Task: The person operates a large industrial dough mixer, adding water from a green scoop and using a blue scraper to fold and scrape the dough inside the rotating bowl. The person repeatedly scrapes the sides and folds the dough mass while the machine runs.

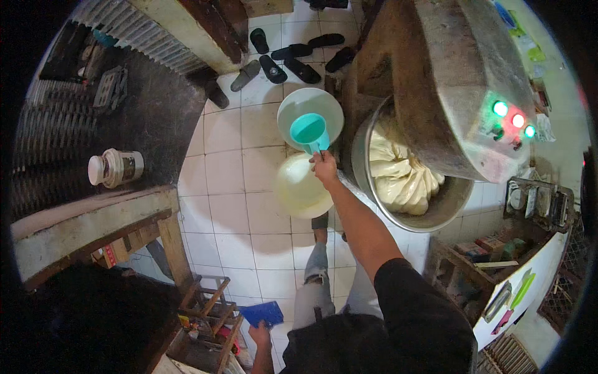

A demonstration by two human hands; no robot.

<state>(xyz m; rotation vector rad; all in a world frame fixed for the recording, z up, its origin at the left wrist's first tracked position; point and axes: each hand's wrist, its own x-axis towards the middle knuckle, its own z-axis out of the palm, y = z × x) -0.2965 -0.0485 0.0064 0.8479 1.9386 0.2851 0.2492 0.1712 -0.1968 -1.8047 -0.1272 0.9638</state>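
Note:
My right hand (324,166) grips the handle of a turquoise plastic dipper (309,128), which is over a round whitish tub (286,105). Nearer me is a pale yellowish basin (299,201), partly below that hand. To the right, a large metal mixing bowl (458,210) holds a folded mass of pale dough (404,180) under the head of a mixer (448,117) with lit green and red lamps. Low at the left, my left hand (260,333) holds a flat blue object (267,313), perhaps a plastic scraper; its exact kind is unclear.
Several dark slippers (302,70) lie on the tiled floor beyond the tub. A dark worktop (149,112) at the left carries a white jar-like container (117,168). A wooden rack (212,304) stands beside my left hand. At the right are a shelf (486,276) with boxes and a scale-like device (537,201).

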